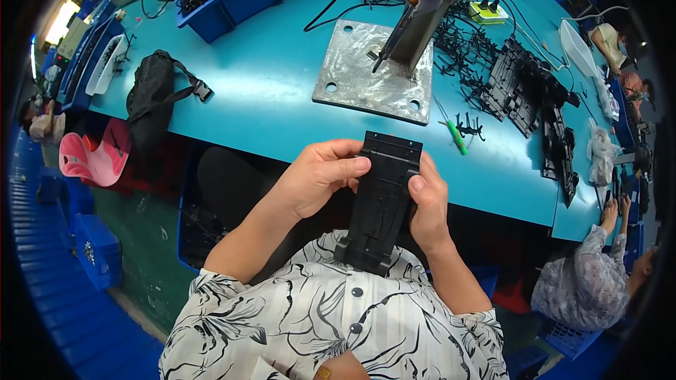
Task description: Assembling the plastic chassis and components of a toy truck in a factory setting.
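Between my two hands I hold a long black plastic part [382, 200], a flat tray-like moulding with small holes along its far edge and a wider end against my shirt. My left hand [325, 174] grips its left side, thumb lying on the upper face. On the right side, my right hand [429, 200] is closed around the edge, its thumb on the rim and most fingers hidden behind. Just beyond the part stands a steel base plate [352, 63] with an upright post [422, 21]. To its right lies a green-handled tool [457, 136] beside small black clips [469, 127].
Black moulded parts [517, 84] are piled on the right of the turquoise table [260, 98]. A blue bin [232, 10] of black pieces stands at the far left, near a black bag [151, 91]. A pink stool [95, 155] is at left; a co-worker [588, 278] sits at right.
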`<state>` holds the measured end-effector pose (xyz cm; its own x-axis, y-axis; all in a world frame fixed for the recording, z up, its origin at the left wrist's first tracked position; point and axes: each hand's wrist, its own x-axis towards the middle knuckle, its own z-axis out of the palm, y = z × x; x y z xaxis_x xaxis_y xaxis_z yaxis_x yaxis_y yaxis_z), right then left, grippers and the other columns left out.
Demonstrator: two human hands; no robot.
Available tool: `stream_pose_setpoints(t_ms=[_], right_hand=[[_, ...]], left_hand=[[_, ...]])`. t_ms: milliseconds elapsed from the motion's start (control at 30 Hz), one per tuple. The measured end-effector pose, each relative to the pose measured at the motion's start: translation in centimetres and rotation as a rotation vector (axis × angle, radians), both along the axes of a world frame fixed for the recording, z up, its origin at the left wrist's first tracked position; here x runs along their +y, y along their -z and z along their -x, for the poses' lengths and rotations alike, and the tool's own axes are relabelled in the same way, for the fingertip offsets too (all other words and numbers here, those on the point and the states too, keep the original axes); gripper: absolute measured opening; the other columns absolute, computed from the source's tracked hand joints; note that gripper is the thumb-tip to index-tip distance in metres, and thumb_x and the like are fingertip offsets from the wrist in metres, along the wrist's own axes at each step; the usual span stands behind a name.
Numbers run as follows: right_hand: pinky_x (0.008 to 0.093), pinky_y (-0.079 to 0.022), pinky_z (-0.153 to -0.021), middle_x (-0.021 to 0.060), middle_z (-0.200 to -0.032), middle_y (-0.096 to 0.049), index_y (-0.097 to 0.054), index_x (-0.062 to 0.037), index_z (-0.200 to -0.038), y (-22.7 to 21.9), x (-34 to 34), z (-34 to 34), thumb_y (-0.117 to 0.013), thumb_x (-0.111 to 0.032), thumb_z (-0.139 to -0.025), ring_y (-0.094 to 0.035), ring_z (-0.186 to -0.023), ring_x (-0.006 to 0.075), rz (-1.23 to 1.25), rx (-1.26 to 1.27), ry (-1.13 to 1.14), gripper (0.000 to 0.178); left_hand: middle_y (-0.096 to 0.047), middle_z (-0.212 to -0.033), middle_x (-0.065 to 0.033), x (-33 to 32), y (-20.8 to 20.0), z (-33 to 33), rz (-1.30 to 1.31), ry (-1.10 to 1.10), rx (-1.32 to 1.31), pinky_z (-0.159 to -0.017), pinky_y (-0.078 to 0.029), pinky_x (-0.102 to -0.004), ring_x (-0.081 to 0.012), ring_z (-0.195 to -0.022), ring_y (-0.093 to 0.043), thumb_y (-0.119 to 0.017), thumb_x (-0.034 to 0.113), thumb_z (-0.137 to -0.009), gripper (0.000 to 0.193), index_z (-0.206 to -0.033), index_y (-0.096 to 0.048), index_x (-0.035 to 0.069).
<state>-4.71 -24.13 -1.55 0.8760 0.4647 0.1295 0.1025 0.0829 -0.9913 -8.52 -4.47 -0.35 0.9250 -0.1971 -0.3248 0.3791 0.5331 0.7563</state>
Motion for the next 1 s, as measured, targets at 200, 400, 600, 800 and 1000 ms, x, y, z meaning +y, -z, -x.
stream_pose_setpoints(t_ms=[200,400,600,800,1000], right_hand=[[0.0248,-0.043,-0.08,0.0085,-0.104,-0.06,-0.056,0.0064,-0.113,0.0,0.2,0.8,-0.048,-0.011,-0.093,-0.055,-0.087,0.0116,-0.081,0.194,0.062,0.028],[0.0225,-0.044,-0.081,0.0057,-0.099,-0.063,-0.056,0.0065,-0.114,-0.7,0.4,0.7,-0.052,-0.009,-0.091,-0.057,-0.086,0.0089,-0.183,0.378,0.088,0.028],[0.0224,-0.043,-0.082,0.0047,-0.097,-0.064,-0.059,0.0057,-0.111,-0.3,1.4,0.4,-0.053,-0.007,-0.09,-0.056,-0.087,0.0081,-0.304,0.512,0.141,0.026],[0.0218,-0.042,-0.076,0.0024,-0.091,-0.064,-0.06,0.0042,-0.108,-0.4,2.2,-0.6,-0.053,-0.009,-0.089,-0.055,-0.082,0.0066,-0.278,0.524,0.146,0.024],[0.0223,-0.043,-0.068,0.0016,-0.092,-0.064,-0.059,0.0014,-0.109,-0.5,2.9,-1.8,-0.052,-0.017,-0.088,-0.057,-0.079,0.0075,-0.218,0.497,0.139,0.028]], left_hand=[[-0.065,-0.1,-0.0046,0.7,1.0,-0.2,0.042,-0.035,0.01,-0.075,-0.049,-0.0264,-0.012,-0.088,-0.062,-0.063,0.012,-0.087,0.028,-0.113,-0.059,0.003],[-0.064,-0.102,-0.0038,0.8,0.9,-0.3,0.114,-0.043,0.044,-0.075,-0.049,-0.0271,-0.0119,-0.089,-0.061,-0.062,0.013,-0.087,0.026,-0.112,-0.059,0.005],[-0.066,-0.098,-0.0033,0.7,1.4,-0.9,0.101,-0.114,0.088,-0.071,-0.048,-0.027,-0.0103,-0.083,-0.061,-0.063,0.014,-0.088,0.025,-0.11,-0.06,0.003],[-0.065,-0.095,-0.0021,1.6,1.8,-1.8,0.083,-0.112,0.081,-0.07,-0.047,-0.0261,-0.0104,-0.085,-0.061,-0.064,0.017,-0.088,0.025,-0.109,-0.061,0.004],[-0.065,-0.092,-0.0019,2.4,2.8,-3.6,0.046,-0.153,0.097,-0.07,-0.047,-0.0259,-0.0107,-0.081,-0.06,-0.066,0.019,-0.087,0.023,-0.104,-0.063,0.004]])
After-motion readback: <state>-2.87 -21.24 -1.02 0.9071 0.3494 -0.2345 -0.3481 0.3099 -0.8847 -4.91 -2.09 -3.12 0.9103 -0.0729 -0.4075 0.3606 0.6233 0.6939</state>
